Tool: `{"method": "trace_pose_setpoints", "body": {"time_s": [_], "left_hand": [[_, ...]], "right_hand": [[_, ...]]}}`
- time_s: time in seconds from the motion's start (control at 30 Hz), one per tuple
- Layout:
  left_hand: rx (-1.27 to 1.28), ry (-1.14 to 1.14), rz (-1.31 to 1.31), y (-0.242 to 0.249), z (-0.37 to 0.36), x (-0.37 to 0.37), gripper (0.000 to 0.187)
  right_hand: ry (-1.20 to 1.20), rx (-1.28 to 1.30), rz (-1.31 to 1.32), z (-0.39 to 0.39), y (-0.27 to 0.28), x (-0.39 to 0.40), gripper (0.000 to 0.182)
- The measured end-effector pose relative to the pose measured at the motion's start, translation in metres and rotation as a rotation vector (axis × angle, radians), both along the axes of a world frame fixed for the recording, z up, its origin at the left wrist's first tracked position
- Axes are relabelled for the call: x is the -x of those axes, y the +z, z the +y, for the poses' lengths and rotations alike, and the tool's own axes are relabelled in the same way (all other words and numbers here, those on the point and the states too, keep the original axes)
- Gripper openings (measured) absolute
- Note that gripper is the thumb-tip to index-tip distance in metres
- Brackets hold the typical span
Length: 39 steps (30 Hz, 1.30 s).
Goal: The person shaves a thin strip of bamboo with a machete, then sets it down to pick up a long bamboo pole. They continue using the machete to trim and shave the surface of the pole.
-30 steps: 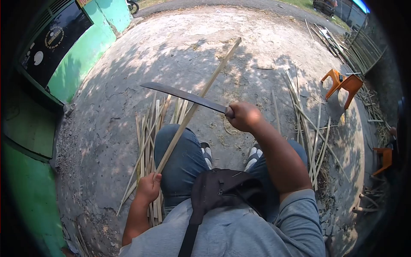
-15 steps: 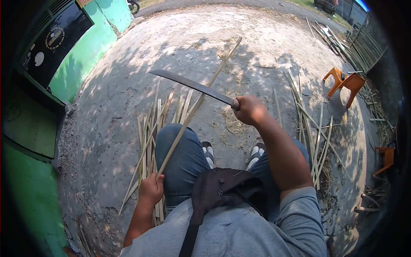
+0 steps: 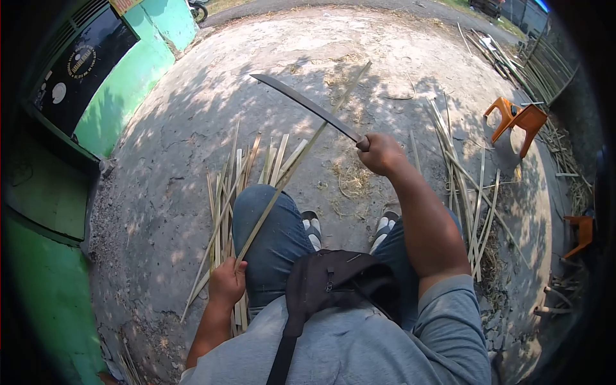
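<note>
My right hand (image 3: 381, 154) is closed round the handle of a long machete (image 3: 301, 101), its blade pointing up and left. The blade crosses a long thin bamboo strip (image 3: 269, 208) near the strip's upper part. My left hand (image 3: 227, 281) grips the lower end of that strip beside my left knee. From there the strip slants up and right over the knee, its far end slightly blurred. Several split strips (image 3: 221, 212) lie in a bundle under and beside my left leg.
More strips (image 3: 459, 183) lie to the right of my right leg. An orange plastic chair (image 3: 529, 122) stands at the right, near a bamboo pile (image 3: 513, 67). A green wall (image 3: 122, 90) runs along the left. A black bag (image 3: 337, 276) rests on my lap.
My right hand has moved slightly right and up, and the machete is tilted more steeply, crossing the strip higher up. The strip's far end has shifted a little right; my left hand has barely moved.
</note>
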<state>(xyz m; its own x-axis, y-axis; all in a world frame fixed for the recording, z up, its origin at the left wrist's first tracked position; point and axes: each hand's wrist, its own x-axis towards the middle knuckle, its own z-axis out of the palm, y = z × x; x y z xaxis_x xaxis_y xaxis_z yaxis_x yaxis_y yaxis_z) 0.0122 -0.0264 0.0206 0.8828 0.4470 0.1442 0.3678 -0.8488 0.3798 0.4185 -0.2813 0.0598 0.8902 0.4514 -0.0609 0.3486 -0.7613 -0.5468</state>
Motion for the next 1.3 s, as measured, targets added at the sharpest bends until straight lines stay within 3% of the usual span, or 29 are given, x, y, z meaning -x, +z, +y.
{"method": "trace_pose_setpoints", "body": {"time_s": [0.3,0.4,0.53,0.73,0.87,1.0,1.07,1.1,1.3], "left_hand": [[0.103,-0.063,-0.03,-0.008,0.006,-0.005,0.051],[0.314,-0.065,-0.013,-0.007,0.017,-0.003,0.053],[0.259,-0.083,-0.024,-0.007,0.024,-0.002,0.057],[0.475,-0.056,0.036,-0.019,0.033,0.004,0.061],[0.555,-0.052,0.082,-0.017,0.037,-0.002,0.063],[0.512,-0.041,0.061,-0.017,0.034,0.001,0.064],[0.517,-0.039,0.042,-0.013,0.034,0.002,0.064],[0.512,-0.055,0.029,-0.014,0.036,0.002,0.064],[0.563,-0.015,0.098,-0.014,0.034,0.0,0.064]], "right_hand": [[0.501,0.212,-0.204,0.025,0.009,0.072,0.018],[0.392,0.202,-0.14,0.027,0.016,0.049,0.017],[0.081,-0.061,-0.012,0.015,-0.003,0.007,0.023],[0.214,-0.022,-0.037,0.017,0.008,0.039,0.023],[0.478,0.151,-0.203,0.028,0.003,0.067,0.017],[0.324,0.054,-0.14,0.026,-0.013,0.026,0.019],[0.149,-0.025,0.02,0.018,-0.009,0.007,0.023],[0.122,-0.024,-0.051,0.016,-0.009,0.005,0.024],[0.266,-0.028,-0.179,0.024,-0.009,0.049,0.017]]}}
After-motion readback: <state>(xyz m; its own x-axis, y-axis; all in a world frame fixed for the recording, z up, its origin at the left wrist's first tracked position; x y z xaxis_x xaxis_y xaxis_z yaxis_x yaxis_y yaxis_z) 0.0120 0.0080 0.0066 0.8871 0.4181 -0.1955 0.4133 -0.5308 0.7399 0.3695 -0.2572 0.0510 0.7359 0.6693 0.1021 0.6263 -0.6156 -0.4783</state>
